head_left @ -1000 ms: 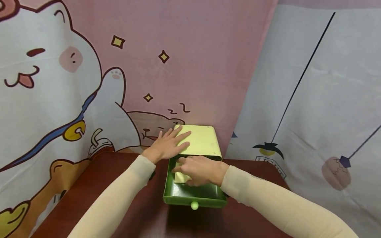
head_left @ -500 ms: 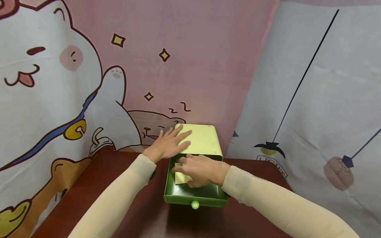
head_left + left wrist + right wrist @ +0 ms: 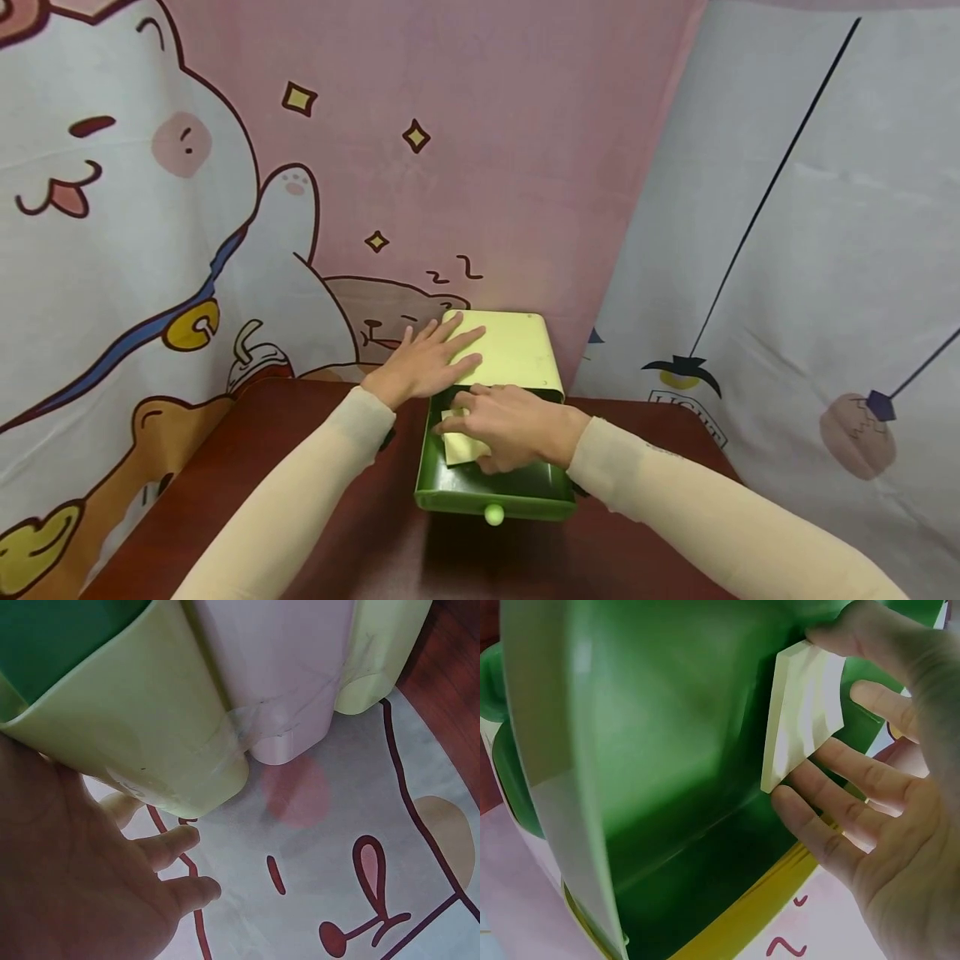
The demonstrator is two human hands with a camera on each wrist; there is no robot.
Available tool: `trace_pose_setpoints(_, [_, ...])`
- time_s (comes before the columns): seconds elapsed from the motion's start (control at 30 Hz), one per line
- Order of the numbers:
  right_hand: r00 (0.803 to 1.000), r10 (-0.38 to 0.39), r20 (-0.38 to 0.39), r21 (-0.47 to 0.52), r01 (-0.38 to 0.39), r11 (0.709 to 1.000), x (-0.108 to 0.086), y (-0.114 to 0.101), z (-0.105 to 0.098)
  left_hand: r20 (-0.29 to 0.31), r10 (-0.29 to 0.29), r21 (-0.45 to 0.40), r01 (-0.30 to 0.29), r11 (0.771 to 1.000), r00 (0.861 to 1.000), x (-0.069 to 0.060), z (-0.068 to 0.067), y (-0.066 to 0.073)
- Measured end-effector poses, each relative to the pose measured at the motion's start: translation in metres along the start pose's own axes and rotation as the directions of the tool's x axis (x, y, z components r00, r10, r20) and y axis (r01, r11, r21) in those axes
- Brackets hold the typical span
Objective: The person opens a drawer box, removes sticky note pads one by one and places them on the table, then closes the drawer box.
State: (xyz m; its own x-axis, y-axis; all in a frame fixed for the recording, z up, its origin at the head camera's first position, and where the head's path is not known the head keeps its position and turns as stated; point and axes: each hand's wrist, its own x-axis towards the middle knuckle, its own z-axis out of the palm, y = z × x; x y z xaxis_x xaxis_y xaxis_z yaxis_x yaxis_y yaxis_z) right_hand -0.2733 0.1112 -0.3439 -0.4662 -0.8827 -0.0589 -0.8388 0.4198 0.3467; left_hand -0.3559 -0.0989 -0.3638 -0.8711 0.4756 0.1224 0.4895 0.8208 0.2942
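Note:
In the head view, my left hand (image 3: 423, 364) rests with spread fingers on the pale yellow top (image 3: 513, 346) of a small cabinet. Below it a green drawer (image 3: 517, 505) with a round knob (image 3: 494, 514) stands pulled out. My right hand (image 3: 517, 425) is over the drawer, holding a flat pale yellow block (image 3: 461, 448). The right wrist view shows the block (image 3: 799, 712) between the thumb and fingers of my right hand (image 3: 885, 795), above the green drawer interior (image 3: 660, 750). My left hand (image 3: 97, 862) lies along the yellow cabinet shell (image 3: 150, 727) in the left wrist view.
The cabinet stands on a dark red table (image 3: 247, 492), close to a patterned cloth (image 3: 525, 167) hanging behind. Beside the yellow shell, the left wrist view shows a pink section (image 3: 277, 667) and another yellow one (image 3: 375, 660).
The block in my right hand has turned slightly, and its fingers have shifted a little. My left hand has stayed on the cabinet top.

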Motion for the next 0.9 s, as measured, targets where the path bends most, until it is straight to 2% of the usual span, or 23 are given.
trace_pose_setpoints(0.43, [1.000,-0.005,0.017,0.073,0.004,0.997,-0.009,0.007,-0.011,-0.001,-0.004,0.002,0.004,1.000,1.000,0.001,-0.004,0.002])
trace_pose_setpoints(0.9, [0.999,-0.004,-0.033,0.148,0.009,0.989,-0.025,0.008,-0.012,-0.003,-0.014,0.006,0.014,1.000,1.000,0.001,0.000,0.001])
